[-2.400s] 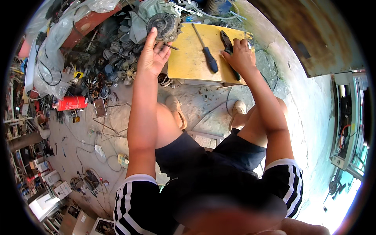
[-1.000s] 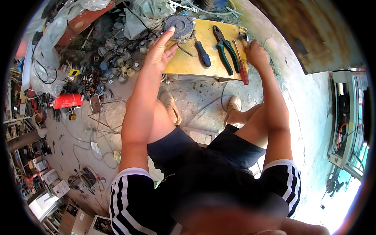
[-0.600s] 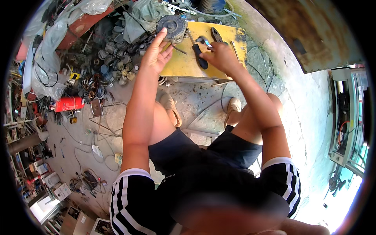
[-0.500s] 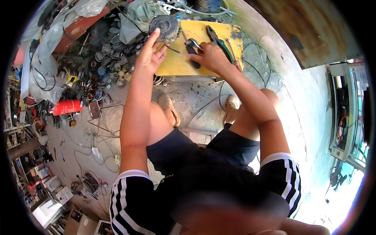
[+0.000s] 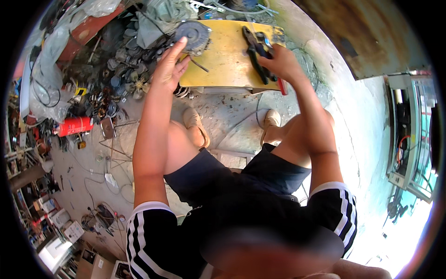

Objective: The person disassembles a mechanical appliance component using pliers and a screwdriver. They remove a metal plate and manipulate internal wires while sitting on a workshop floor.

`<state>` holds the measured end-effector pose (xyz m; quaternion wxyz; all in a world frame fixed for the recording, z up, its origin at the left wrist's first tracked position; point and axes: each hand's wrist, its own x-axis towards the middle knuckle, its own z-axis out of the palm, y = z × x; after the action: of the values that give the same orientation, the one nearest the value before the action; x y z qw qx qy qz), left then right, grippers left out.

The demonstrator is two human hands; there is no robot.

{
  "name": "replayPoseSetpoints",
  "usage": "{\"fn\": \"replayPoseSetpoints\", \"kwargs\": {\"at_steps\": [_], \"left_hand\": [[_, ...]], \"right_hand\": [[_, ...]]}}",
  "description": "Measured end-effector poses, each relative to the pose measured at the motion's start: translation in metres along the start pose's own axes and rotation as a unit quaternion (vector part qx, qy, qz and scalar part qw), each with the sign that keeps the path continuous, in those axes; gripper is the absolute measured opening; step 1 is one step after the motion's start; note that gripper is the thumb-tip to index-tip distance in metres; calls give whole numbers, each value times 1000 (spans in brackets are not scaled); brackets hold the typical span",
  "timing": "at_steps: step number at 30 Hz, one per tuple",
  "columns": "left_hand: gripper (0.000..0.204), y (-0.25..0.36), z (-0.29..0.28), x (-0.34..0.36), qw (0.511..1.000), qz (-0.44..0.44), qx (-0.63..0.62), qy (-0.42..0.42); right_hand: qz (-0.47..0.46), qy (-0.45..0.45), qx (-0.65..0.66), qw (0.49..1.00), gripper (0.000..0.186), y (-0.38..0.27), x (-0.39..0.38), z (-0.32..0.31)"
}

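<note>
My left hand (image 5: 171, 67) holds a round, dirty grey metal housing (image 5: 193, 36), with a short dark lead (image 5: 200, 66) hanging below it, over the left of a scuffed yellow board (image 5: 216, 76). My right hand (image 5: 282, 63) is at the board's right, fingers curled over a bunch of tools; what exactly they grip is hidden. Beside those fingers are black-jawed pliers (image 5: 248, 37), a shiny metal tool (image 5: 266, 41) and a red screwdriver handle (image 5: 283, 88).
Piles of metal parts (image 5: 127, 65) and plastic sheeting (image 5: 51, 83) lie left, near a red cylinder (image 5: 74, 125). Cables cross the concrete floor (image 5: 232, 116). A rusty panel (image 5: 353, 37) and a pale metal frame (image 5: 399, 172) stand right.
My right hand carried a shiny tool leftward over the screwdriver, then moved back right among the tools. The dark-handled screwdriver has left its middle spot. My left hand still holds the housing.
</note>
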<state>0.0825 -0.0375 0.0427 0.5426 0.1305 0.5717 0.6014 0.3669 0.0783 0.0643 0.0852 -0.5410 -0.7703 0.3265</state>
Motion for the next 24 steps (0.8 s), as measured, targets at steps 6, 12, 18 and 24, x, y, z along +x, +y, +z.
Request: {"fn": "replayPoseSetpoints", "kwargs": {"at_steps": [6,12,18,24], "left_hand": [[64,-8,2,4,987,127,83,-45],[69,-17,13,-3,934,292,204,18],[67,-10,19,-23,782,403,468,80],[63,-13,23,-28,672,489,554,51]], "right_hand": [[-1,-7,-69,998,47,34,-2,5],[-55,44,-80,994,47,33,-8,18],[-16,45,-21,999,45,32,-2,0],[-90,19,141,986,28,38,7,2]]}}
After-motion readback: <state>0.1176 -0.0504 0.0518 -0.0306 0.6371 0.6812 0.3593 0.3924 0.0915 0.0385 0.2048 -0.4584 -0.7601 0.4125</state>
